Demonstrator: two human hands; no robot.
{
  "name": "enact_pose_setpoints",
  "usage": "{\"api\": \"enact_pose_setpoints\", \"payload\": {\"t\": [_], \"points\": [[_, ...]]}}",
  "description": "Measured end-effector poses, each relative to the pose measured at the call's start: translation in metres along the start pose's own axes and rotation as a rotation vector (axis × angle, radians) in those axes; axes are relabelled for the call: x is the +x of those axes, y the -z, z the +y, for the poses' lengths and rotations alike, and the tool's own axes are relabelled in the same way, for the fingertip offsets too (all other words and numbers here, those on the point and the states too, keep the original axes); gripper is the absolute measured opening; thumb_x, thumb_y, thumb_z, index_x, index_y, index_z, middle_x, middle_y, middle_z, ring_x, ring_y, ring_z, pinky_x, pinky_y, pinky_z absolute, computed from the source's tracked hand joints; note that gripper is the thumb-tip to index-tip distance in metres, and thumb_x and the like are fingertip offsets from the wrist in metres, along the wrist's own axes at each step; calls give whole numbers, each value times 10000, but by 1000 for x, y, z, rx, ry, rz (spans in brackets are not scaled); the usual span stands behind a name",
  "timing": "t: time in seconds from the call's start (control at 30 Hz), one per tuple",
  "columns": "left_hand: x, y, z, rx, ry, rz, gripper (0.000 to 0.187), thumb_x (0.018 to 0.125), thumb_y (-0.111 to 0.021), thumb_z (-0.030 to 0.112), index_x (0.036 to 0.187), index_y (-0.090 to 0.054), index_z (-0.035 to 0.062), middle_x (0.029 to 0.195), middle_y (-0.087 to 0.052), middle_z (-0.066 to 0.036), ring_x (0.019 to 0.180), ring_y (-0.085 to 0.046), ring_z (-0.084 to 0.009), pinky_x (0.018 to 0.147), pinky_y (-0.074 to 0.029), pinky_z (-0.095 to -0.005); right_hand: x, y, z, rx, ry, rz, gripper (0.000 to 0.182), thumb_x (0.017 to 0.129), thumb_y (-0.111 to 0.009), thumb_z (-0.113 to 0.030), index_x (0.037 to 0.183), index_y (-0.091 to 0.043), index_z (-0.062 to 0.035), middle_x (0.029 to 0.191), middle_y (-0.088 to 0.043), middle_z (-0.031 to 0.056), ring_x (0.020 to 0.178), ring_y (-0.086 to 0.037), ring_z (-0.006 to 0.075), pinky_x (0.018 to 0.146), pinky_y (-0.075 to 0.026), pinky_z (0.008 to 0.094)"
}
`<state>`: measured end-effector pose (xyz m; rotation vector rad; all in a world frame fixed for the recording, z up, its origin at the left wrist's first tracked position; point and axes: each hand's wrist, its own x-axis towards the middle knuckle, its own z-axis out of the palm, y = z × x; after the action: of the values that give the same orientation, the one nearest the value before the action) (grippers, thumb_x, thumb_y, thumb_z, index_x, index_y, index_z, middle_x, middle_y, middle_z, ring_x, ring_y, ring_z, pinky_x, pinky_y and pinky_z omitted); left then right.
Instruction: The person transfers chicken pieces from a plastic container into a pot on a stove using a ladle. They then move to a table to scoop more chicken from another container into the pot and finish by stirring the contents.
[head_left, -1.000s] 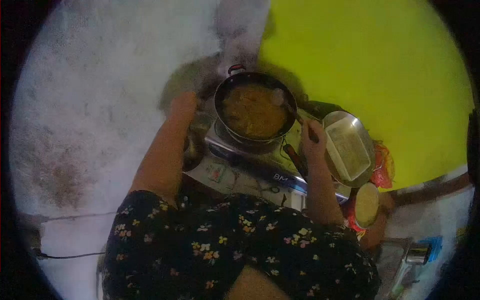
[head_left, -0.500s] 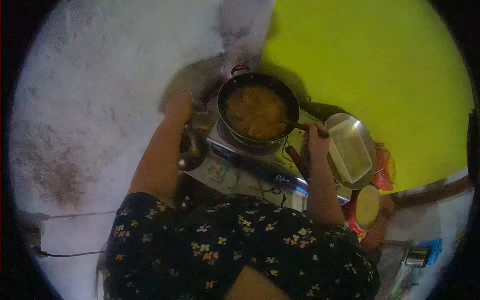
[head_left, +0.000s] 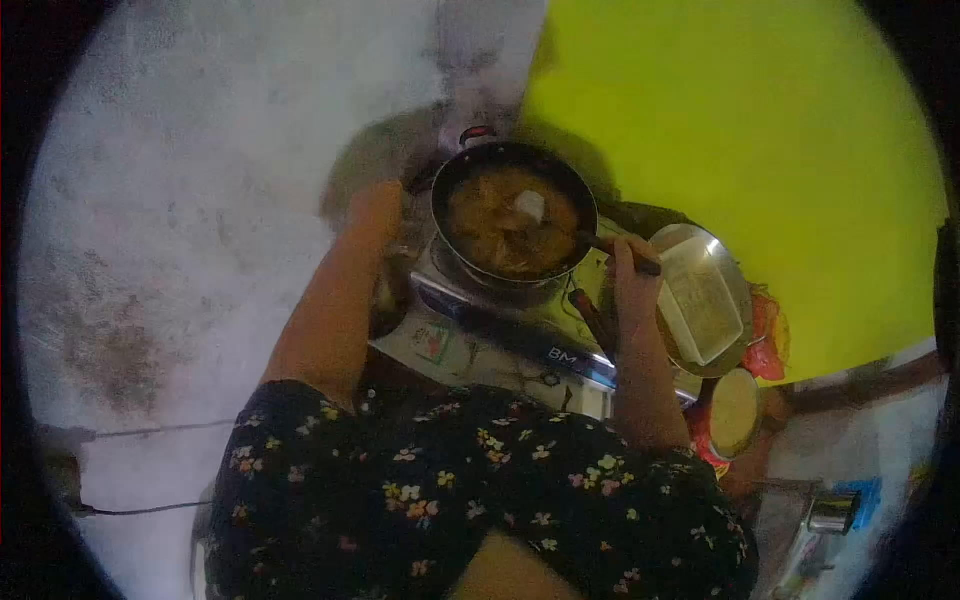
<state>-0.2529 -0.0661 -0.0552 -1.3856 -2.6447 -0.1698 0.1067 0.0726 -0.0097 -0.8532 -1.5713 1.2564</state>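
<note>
A black wok [head_left: 441, 222] with a red loop handle stands on the gas stove [head_left: 520, 335], holding brownish food [head_left: 490, 245] in liquid. My right hand [head_left: 630, 265] is closed around the dark handle of a spatula, at the wok's right rim. A pale rounded piece, apparently the spatula's head [head_left: 530, 206], shows above the food. At the wok's left side is my left hand [head_left: 380, 205], its fingers seemingly curled by a dark thing at the rim. Dim light hides what those fingers hold. Below my right hand lies another dark red handle [head_left: 590, 310].
Right of the stove, a pale rectangular tray [head_left: 705, 305] rests in a round metal pan [head_left: 740, 275]. Nearer stands a round container [head_left: 735, 415] with a light top, beside red plastic [head_left: 768, 340]. A green-and-white packet [head_left: 432, 342] lies before the stove. Walls rise close behind and left.
My left hand has moved right, closer to the wok's rim. The pale spatula head has come into view above the food, while my right hand stays almost in place.
</note>
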Motion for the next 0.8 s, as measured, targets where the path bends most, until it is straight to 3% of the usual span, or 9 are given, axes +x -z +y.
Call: {"api": "enact_pose_setpoints", "payload": {"t": [0.13,0.23,0.33,0.43,0.63,0.73,0.8], "points": [[2,6,-1,-10,-7,-62,177,847,-534,103,969,-656,65,921,-674,-176,883,-661,-359,747,-526,-470,-3,0,-10,-42,-13,-12,103,889,-612,-68,889,-692,-3,855,-684,52,616,-550,74,559,-460,230],[-2,15,10,19,29,-52,175,867,-520,116,969,-653,63,918,-673,-178,884,-663,-358,745,-526,-472,-4,-4,-10,-139,208,-16,74,874,-622,-24,889,-687,7,879,-693,65,643,-578,82,588,-470,226],[0,22,13,-44,100,-77,184,877,-510,114,990,-643,57,897,-673,-170,881,-663,-357,747,-528,-472,-8,-8,-17,-139,256,-60,55,863,-621,10,867,-675,20,889,-695,86,667,-601,96,615,-480,229],[5,13,5,49,0,-121,203,873,-510,104,1033,-622,51,925,-676,-157,899,-661,-352,750,-531,-467,-11,-14,-13,-184,451,-134,38,852,-622,25,856,-660,27,856,-690,102,651,-599,110,603,-480,231],[10,0,1,68,5,-129,227,864,-513,105,1061,-616,60,981,-668,-161,922,-650,-357,751,-534,-463,-15,-21,-15,-223,776,-148,80,833,-603,37,898,-649,26,737,-630,121,623,-594,153,553,-454,268],[1,23,15,43,88,-132,173,763,-658,42,934,-680,41,971,-682,-169,927,-667,-327,763,-546,-437,-19,-21,-28,-314,814,-175,102,825,-600,45,910,-652,21,723,-608,132,601,-584,192,544,-449,285],[-5,19,15,31,44,-16,174,780,-635,48,950,-668,39,963,-681,-174,918,-667,-332,766,-543,-438,-20,-22,-30,-342,789,-218,139,813,-605,44,940,-649,11,726,-599,129,603,-580,215,555,-452,293]]}}
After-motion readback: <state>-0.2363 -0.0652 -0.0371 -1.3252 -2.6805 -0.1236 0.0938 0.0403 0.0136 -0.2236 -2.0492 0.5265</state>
